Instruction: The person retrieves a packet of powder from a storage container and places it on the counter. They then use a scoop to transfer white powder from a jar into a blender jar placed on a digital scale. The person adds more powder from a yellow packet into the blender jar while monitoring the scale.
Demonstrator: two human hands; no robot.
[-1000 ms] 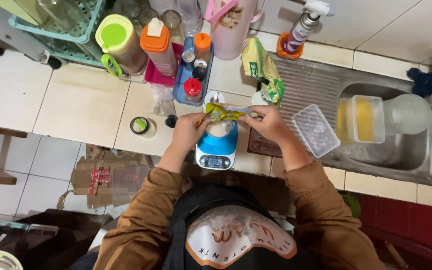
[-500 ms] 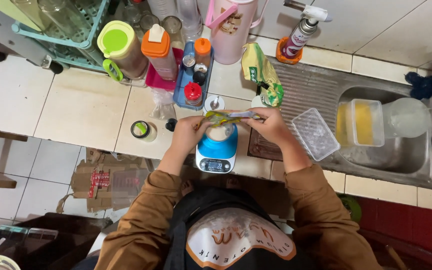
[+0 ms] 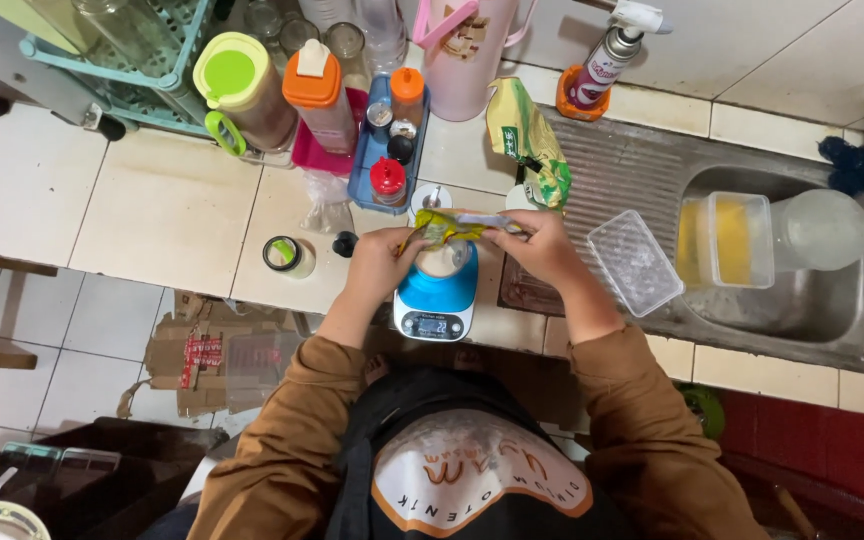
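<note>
At frame centre, over the blue kitchen scale (image 3: 436,305) on the tiled bench (image 3: 167,215): left hand (image 3: 380,262) and right hand (image 3: 535,246) each pinching an end of a yellow sachet (image 3: 439,230), held level above a small cup (image 3: 439,263) on the scale. Right of centre, clear plastic tub (image 3: 635,262) beside the sink (image 3: 782,310).

- Small yellow sachet (image 3: 439,229) pinched between both hands above the blue scale (image 3: 436,300)
- The scale's dark display screen (image 3: 432,325) faces its near edge
- Yellow-green clipped bag (image 3: 529,140) stands on the worktop (image 3: 167,215) beside the sink (image 3: 812,320)
</note>
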